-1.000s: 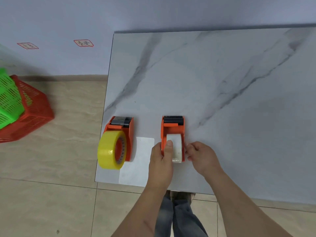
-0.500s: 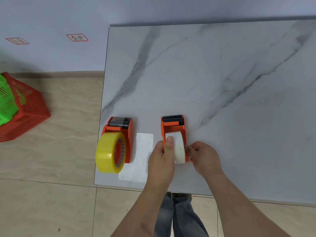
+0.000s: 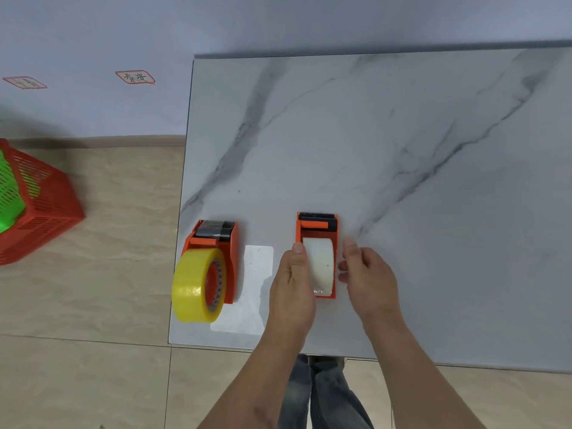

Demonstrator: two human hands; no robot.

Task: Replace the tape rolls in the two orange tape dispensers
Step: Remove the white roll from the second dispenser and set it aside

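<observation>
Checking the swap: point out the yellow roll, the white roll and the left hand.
yellow roll (image 3: 193, 286), head view, outer tape face
white roll (image 3: 320, 261), head view, top of curved face
left hand (image 3: 291, 283), head view, back of hand

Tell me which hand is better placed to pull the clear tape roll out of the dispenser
Probably the left hand: its thumb already rests on the clear tape roll in the right-hand orange dispenser. The right hand looks open beside the dispenser's wall, apparently not touching the roll.
</observation>
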